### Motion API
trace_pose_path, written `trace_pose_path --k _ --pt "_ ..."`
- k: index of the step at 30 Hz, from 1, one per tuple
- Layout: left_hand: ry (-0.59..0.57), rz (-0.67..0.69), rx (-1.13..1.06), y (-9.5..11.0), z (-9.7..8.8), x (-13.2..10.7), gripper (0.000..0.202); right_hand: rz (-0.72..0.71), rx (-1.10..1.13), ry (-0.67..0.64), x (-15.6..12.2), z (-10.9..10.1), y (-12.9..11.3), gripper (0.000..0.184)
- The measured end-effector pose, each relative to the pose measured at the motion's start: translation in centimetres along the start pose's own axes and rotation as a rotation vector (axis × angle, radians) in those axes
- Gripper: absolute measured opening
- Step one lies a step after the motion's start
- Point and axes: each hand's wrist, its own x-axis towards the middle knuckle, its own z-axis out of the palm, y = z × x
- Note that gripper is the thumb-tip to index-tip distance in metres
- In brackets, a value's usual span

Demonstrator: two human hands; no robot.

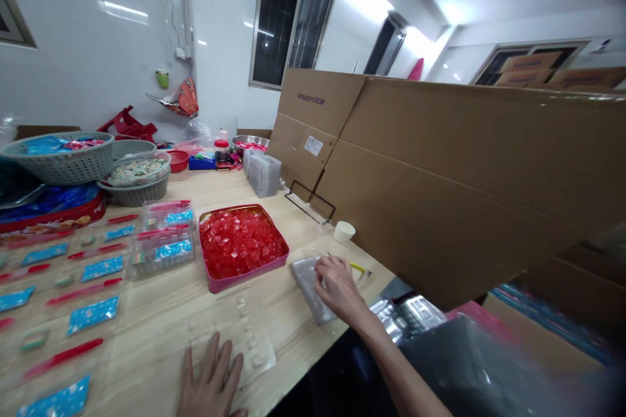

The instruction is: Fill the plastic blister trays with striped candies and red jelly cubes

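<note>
My left hand (210,381) lies flat with its fingers spread, at the near edge of a clear plastic blister tray (249,332) on the table. My right hand (337,283) is closed, fingertips pinched together, over a stack of clear plastic sheets (307,280). Whatever is between those fingertips is too small to make out. Just beyond it lies a yellow tool (360,268), partly covered by the hand. A pink-rimmed tin (222,283) full of small red translucent pieces (242,241) stands between and beyond my hands.
On the left are rows of clear trays with red pens (85,293) and blue packets (92,315). Grey baskets (73,166) stand behind them. A small white cup (344,231) and black wire stand (310,199) sit by a tall cardboard wall (440,189). Clear boxes (264,174) are farther back.
</note>
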Motion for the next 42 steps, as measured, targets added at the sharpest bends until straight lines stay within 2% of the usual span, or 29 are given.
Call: trace_pose_path --k 4,7,9,11,13,17,19,22,25,31,37,42 --pt "0.043 0.024 0.061 0.1 0.3 -0.7 0.052 -0.024 0.039 0.01 -0.1 -1.0 -2.2 0.018" --pt "0.055 0.042 0.11 -0.3 0.1 -1.1 0.052 -0.06 0.145 0.024 -0.4 -2.0 -4.9 0.016" --pt "0.045 0.032 0.128 -0.6 -0.1 -1.4 0.051 -0.117 0.241 -0.004 -0.6 -2.3 -6.6 0.016" --pt "0.032 0.025 0.134 -1.0 -0.3 -1.7 0.05 -0.137 0.305 -0.049 -0.7 -1.8 -7.3 0.013" --pt "0.027 0.035 0.141 -1.2 -0.7 -1.9 0.051 -0.075 0.314 -0.077 -0.7 -0.8 -6.3 0.014" --pt "-0.017 -0.016 0.111 -0.5 -1.5 -1.1 0.063 0.163 0.233 -0.057 -1.0 2.2 -1.0 0.014" --pt "-0.082 -0.095 0.047 0.6 -2.0 0.2 0.066 0.206 0.235 -0.079 -1.3 3.3 1.3 0.013" --pt "-0.171 -0.179 -0.034 2.4 -2.7 2.3 0.062 0.199 0.285 -0.108 -1.7 4.3 2.9 0.012" --pt "-0.197 -0.183 -0.065 3.6 -3.0 3.8 0.058 0.178 0.329 -0.108 -1.9 4.9 3.2 0.013" --pt "-0.206 -0.184 -0.084 4.3 -2.7 4.9 0.058 0.186 0.348 -0.1 -1.8 5.8 3.5 0.012" --pt "-0.238 -0.142 -0.131 5.1 -2.0 6.3 0.061 0.192 0.336 -0.138 -1.8 5.4 3.3 0.008" --pt "-0.236 -0.173 -0.11 5.6 -1.7 6.4 0.06 0.198 0.283 -0.158 -1.8 5.0 2.5 0.006"
